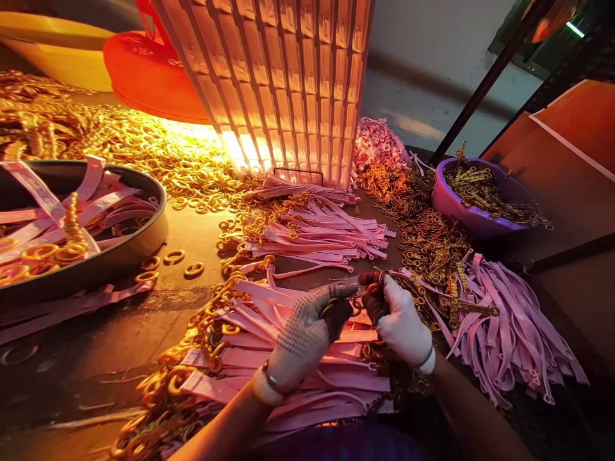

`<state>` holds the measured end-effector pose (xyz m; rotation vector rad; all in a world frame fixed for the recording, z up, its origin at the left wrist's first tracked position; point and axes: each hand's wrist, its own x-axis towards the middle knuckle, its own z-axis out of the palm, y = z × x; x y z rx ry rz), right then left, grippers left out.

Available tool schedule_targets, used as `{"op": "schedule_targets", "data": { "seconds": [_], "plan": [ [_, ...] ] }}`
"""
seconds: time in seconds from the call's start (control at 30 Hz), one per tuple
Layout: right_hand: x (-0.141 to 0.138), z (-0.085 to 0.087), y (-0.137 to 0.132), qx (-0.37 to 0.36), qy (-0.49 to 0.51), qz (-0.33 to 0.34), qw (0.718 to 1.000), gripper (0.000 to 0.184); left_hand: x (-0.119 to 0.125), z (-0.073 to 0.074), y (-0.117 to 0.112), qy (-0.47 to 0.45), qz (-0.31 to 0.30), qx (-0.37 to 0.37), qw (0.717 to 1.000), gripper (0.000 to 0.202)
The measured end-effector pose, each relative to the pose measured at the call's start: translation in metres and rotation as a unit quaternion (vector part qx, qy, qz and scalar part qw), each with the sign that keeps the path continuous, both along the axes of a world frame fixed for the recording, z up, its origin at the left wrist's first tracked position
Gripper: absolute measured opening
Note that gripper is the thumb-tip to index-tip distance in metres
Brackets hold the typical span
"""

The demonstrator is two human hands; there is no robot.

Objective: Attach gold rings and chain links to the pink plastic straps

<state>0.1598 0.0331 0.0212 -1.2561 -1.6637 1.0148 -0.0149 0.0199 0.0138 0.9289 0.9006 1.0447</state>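
Note:
Both my hands wear white knit gloves with dark fingertips. My left hand [310,333] is closed in a pinch on a pink strap [331,289] and a small gold ring, low in the middle of the view. My right hand [396,317] is closed too, its fingertips meeting the left ones on the same small gold piece. Under both hands lies a heap of pink straps with gold rings [269,346] threaded on their left ends.
A round dark tray [120,256] with straps and rings sits at the left. Loose gold rings [144,153] cover the table behind it. A purple bowl [475,218] of gold chains stands at the right, near more straps [509,320]. A tall ribbed rack [288,83] rises behind.

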Motion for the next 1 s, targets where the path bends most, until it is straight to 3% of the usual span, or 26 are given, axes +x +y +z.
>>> {"op": "schedule_targets", "data": {
  "seconds": [0.1, 0.13, 0.2, 0.27, 0.33, 0.4, 0.57, 0.73, 0.87, 1.0],
  "plan": [
    [-0.001, -0.005, 0.012, -0.095, 0.111, -0.024, 0.989, 0.024, -0.009, 0.010, 0.001, 0.077, 0.044, 0.097, 0.991, 0.036],
    [-0.002, -0.005, 0.015, -0.108, 0.141, -0.034, 0.983, 0.026, -0.013, 0.011, 0.002, 0.059, 0.046, 0.078, 0.994, 0.037],
    [-0.004, -0.003, 0.017, -0.095, 0.173, -0.036, 0.980, 0.029, -0.021, 0.009, 0.004, -0.039, 0.034, -0.026, 0.998, 0.035],
    [-0.007, 0.001, 0.013, -0.069, 0.187, -0.026, 0.980, 0.028, -0.028, 0.003, 0.006, -0.160, 0.006, -0.134, 0.978, 0.036],
    [-0.012, 0.006, 0.006, -0.053, 0.192, -0.009, 0.980, 0.026, -0.032, -0.006, 0.006, -0.220, -0.023, -0.169, 0.960, 0.043],
    [-0.015, 0.008, 0.000, -0.039, 0.178, 0.005, 0.983, 0.026, -0.031, -0.014, 0.004, -0.218, -0.035, -0.161, 0.962, 0.045],
    [-0.020, 0.006, -0.006, 0.036, 0.042, 0.011, 0.998, 0.021, -0.017, -0.022, -0.002, -0.194, -0.060, -0.147, 0.968, 0.031],
    [-0.019, 0.006, -0.014, 0.107, -0.126, 0.014, 0.986, 0.024, -0.013, -0.018, -0.004, -0.038, -0.077, -0.058, 0.995, 0.029],
    [-0.015, 0.010, -0.015, 0.141, -0.354, 0.035, 0.924, 0.023, -0.014, -0.014, -0.004, 0.107, -0.087, 0.009, 0.990, 0.035],
    [-0.012, 0.017, -0.011, 0.143, -0.494, 0.136, 0.847, 0.014, -0.014, -0.014, 0.002, 0.141, -0.103, 0.010, 0.985, 0.041]
  ]
}}
